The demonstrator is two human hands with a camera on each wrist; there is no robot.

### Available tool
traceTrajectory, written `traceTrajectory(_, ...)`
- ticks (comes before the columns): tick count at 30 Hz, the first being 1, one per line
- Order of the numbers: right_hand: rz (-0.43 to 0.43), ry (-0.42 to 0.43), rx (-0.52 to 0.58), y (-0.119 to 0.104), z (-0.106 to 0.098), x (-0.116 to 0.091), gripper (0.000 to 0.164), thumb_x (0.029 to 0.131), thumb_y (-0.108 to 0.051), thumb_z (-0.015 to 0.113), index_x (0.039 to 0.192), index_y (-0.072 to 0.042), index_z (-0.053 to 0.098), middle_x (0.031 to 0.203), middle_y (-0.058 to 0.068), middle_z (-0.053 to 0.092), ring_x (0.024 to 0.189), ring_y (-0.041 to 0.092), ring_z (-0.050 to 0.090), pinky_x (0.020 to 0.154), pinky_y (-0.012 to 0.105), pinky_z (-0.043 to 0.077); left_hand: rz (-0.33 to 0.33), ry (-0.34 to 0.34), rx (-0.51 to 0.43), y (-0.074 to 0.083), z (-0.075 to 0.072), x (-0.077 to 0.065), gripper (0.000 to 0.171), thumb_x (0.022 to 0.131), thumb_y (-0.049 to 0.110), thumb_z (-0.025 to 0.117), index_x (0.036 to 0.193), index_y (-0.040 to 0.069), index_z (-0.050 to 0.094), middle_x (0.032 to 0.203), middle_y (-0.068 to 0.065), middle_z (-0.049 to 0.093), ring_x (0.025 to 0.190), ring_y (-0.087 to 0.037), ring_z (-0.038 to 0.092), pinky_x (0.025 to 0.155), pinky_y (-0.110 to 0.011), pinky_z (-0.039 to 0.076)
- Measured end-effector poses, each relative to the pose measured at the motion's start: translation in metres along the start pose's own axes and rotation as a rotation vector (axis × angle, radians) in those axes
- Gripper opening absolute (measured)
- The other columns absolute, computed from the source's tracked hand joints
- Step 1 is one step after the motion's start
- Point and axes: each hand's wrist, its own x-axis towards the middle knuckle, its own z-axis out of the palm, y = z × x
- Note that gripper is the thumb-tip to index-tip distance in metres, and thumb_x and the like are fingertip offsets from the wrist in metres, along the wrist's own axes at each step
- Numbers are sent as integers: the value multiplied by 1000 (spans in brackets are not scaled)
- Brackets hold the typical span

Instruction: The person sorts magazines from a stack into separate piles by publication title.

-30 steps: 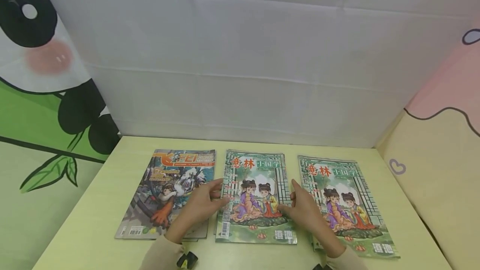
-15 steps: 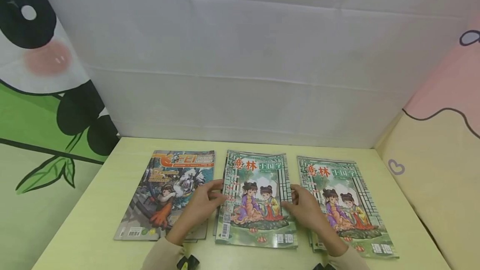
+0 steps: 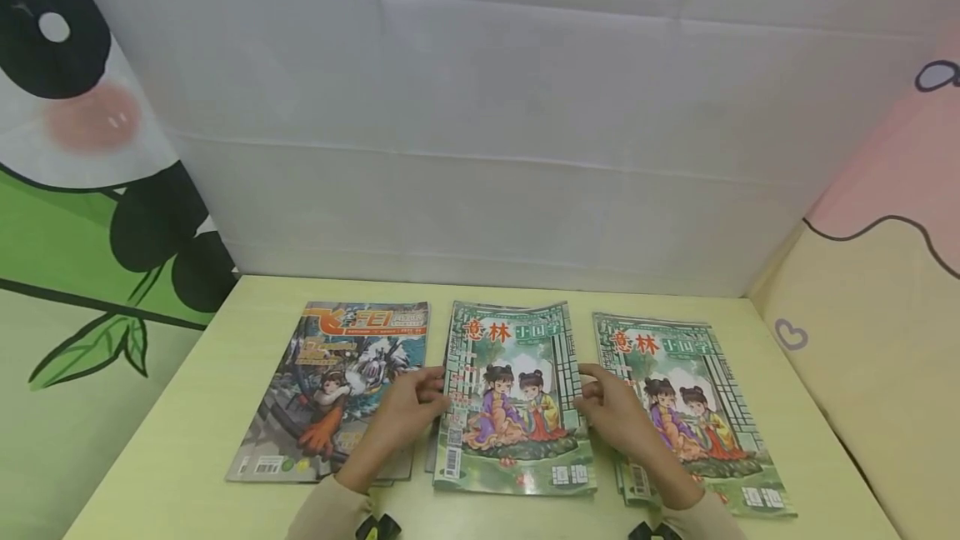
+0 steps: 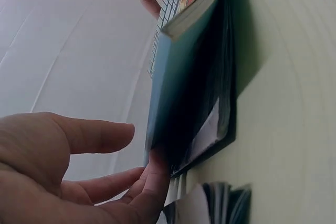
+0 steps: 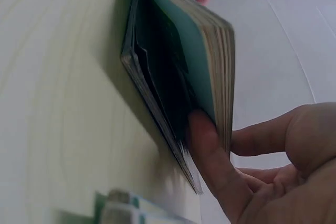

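Note:
In the head view, a green magazine (image 3: 510, 407) with two cartoon figures on its cover lies between the hands, above a darker stack (image 4: 228, 103). The wrist views show a wedge-shaped gap beneath it. My left hand (image 3: 408, 407) holds its spine edge, with fingertips tucked under; the thumb (image 4: 100, 136) stands just off the spine in the left wrist view. At the opposite edge, my right hand (image 3: 618, 415) grips the pages, a finger (image 5: 210, 150) underneath and the thumb on the outer side.
To the left lies a stack of grey-blue magazines (image 3: 360, 373) with an orange title. Another stack with the same green cover (image 3: 697, 407) is at the right, partly behind the right forearm. The pale yellow table (image 3: 187, 407) meets a white cloth backdrop (image 3: 480, 107).
The middle green magazine has shifted slightly toward me at its near edge. Both thumbs have drawn outward from its cover to its side edges. The side stacks look unmoved.

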Motion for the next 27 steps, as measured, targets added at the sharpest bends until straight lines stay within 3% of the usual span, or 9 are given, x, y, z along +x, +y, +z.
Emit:
traceTrajectory(7, -8, 3, -14, 2, 0, 1, 53, 101, 3, 73, 151, 9, 59, 110, 13, 76, 100, 26, 73, 87, 46, 64, 17, -1, 6, -5, 3, 2, 60, 86, -10, 81, 144, -11, 64, 124, -18, 75, 100, -23, 72, 86, -40, 66)
traceTrajectory(16, 3, 17, 7, 1, 0, -1, 54, 100, 4, 73, 152, 7, 58, 107, 11, 74, 95, 20, 71, 78, 35, 60, 25, 7, 4, -3, 6, 0, 61, 85, -11, 78, 145, -10, 64, 123, -16, 73, 100, -21, 71, 82, -33, 64)
traceTrajectory(24, 16, 25, 62, 0, -11, -5, 57, 101, 6, 71, 156, 9, 55, 114, 19, 75, 94, 24, 73, 70, 28, 58, 49, 22, -10, 12, 10, -7, 61, 88, -9, 75, 148, -4, 64, 127, -15, 72, 102, -21, 70, 76, -33, 60)
traceTrajectory(27, 12, 13, 61, 0, -19, -9, 58, 103, 4, 70, 158, 8, 51, 123, 24, 74, 104, 29, 75, 75, 30, 62, 62, 28, -45, 19, 14, -9, 64, 88, -9, 74, 151, -4, 63, 128, -15, 72, 103, -22, 68, 73, -30, 59)
